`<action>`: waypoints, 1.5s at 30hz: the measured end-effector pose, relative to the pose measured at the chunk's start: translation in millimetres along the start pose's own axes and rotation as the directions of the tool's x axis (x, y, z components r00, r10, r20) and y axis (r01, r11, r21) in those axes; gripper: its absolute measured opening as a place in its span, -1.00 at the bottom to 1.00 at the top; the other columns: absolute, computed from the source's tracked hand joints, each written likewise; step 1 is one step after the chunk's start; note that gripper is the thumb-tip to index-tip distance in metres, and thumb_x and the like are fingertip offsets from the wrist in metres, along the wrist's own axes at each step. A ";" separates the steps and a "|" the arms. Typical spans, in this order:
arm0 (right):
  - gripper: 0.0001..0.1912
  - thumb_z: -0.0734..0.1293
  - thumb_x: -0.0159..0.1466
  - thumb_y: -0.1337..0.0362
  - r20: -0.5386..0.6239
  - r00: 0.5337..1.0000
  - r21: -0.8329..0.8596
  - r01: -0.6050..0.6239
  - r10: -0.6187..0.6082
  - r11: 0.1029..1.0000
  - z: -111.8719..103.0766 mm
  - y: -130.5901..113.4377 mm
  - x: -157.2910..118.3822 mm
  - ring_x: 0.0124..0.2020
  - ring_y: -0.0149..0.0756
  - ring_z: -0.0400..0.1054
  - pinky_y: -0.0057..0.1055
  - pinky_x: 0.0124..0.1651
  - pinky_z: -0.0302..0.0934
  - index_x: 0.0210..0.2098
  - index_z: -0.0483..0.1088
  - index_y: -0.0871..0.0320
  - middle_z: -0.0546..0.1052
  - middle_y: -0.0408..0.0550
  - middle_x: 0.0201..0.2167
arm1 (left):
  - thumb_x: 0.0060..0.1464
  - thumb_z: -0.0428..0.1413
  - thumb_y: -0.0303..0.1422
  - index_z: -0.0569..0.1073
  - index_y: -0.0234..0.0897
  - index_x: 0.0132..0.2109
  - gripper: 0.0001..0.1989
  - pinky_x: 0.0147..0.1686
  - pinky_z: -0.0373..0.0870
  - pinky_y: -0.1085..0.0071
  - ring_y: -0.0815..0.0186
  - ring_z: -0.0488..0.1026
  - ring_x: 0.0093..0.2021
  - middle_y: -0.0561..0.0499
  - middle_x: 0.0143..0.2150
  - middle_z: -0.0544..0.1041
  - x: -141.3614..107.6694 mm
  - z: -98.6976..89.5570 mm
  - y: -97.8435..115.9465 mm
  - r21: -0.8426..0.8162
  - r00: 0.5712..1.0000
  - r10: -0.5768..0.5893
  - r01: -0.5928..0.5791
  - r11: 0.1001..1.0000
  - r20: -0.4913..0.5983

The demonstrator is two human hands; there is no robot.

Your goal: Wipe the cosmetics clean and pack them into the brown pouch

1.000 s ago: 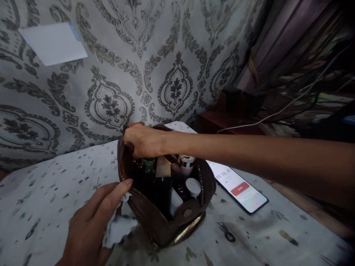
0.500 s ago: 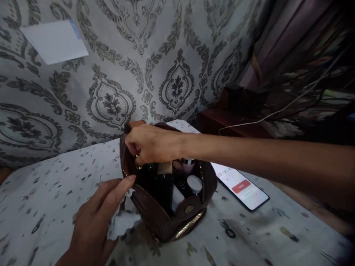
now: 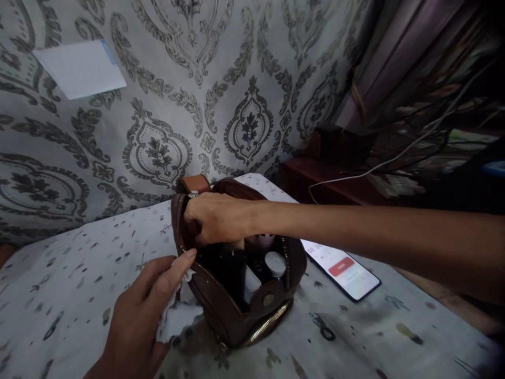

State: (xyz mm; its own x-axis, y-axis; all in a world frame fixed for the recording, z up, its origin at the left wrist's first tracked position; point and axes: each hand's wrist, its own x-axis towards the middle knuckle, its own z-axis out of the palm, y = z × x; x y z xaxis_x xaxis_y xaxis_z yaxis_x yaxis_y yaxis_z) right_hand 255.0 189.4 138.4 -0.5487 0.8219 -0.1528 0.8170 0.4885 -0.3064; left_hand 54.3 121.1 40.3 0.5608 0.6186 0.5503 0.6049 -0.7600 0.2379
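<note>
- Sheet of white paper (image 3: 81,68) at 10 o'clock of the view, flat against the patterned wall (image 3: 221,95), well apart from the 2 hands.
- Left hand (image 3: 145,305) at 8 o'clock, a fingertip on the near-left rim of the brown bag (image 3: 219,308), probably to steady the opening. The 2 hands are apart from each other.
- Torn white paper (image 3: 179,318) between that hand and the bag; I cannot tell whether it is gripped or merely trapped there.
- Bag at 6 o'clock of the view, upright on a printed cloth (image 3: 98,273), its mouth wide open, which gives access from above. Its tan strap (image 3: 196,183) lies back at the bag's 11 o'clock, clear of the mouth.
- Right hand (image 3: 215,216) reaching into the bag at its 11 o'clock, fingers curled by the inner wall; what they hold, if anything, is hidden.
- White slim item (image 3: 252,284) and white-lidded jar (image 3: 275,263) standing close together inside, towards the bag's 4 and 3 o'clock, apparently propped by the snug fit.
- Phone (image 3: 347,273) at 4 o'clock, face up beside the bag, perhaps so its digits can be read; the right forearm (image 3: 355,226) partly covers them.
</note>
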 end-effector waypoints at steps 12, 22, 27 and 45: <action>-0.84 0.32 0.22 0.51 -0.150 0.985 0.102 0.096 -0.080 0.990 -2.0 19.1 5.1 -0.52 -0.45 0.21 -0.51 -0.43 0.01 -0.45 0.51 0.28 0.37 -0.23 -0.61 | 0.25 -0.08 -0.28 0.22 -0.19 0.28 -0.53 -0.12 0.50 0.34 0.13 0.49 0.06 -0.16 0.13 0.47 -10.8 11.7 -5.1 -0.078 0.968 -0.243 0.238 0.968 -0.068; -0.78 0.30 0.20 0.58 -0.227 0.968 0.245 0.162 -0.106 0.956 5.4 32.5 -9.6 -0.56 -0.49 0.13 -0.52 -0.41 -0.02 -0.52 0.46 0.27 0.22 -0.32 -0.67 | 0.27 -0.05 -0.24 0.31 -0.18 0.25 -0.55 0.10 0.44 0.15 0.05 0.42 0.19 -0.16 0.22 0.45 -19.8 25.9 -27.8 -0.244 0.982 -0.148 0.172 0.955 0.115; -0.82 0.31 0.22 0.56 -0.242 0.963 0.239 0.178 -0.119 0.955 5.1 34.2 -12.9 -0.53 -0.48 0.15 -0.52 -0.39 -0.01 -0.48 0.47 0.28 0.24 -0.31 -0.65 | 0.24 -0.02 -0.18 0.39 -0.23 0.19 -0.56 0.11 0.43 0.14 0.04 0.43 0.18 -0.15 0.19 0.48 -11.9 27.2 -21.7 -0.271 0.966 -0.249 0.258 0.928 0.067; -0.80 0.27 0.30 0.38 -0.566 0.821 0.228 0.252 -0.082 0.941 12.7 22.1 -53.8 -0.46 -0.40 0.30 -0.53 -0.40 0.08 -0.34 0.53 0.29 0.48 -0.15 -0.50 | 0.23 -0.05 -0.30 0.20 -0.29 0.29 -0.49 0.23 0.26 0.09 0.07 0.32 0.25 -0.21 0.27 0.36 -44.1 28.9 1.7 -0.334 0.901 -0.411 0.433 0.837 0.140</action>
State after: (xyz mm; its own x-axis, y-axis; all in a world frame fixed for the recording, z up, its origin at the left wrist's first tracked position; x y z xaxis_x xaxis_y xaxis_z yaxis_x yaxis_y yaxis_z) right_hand 300.2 152.3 127.9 -0.4174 0.7998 0.4313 0.5902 0.5995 -0.5406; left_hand 46.9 98.3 -6.7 0.3360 0.8974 0.2859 0.5602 -0.4345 0.7053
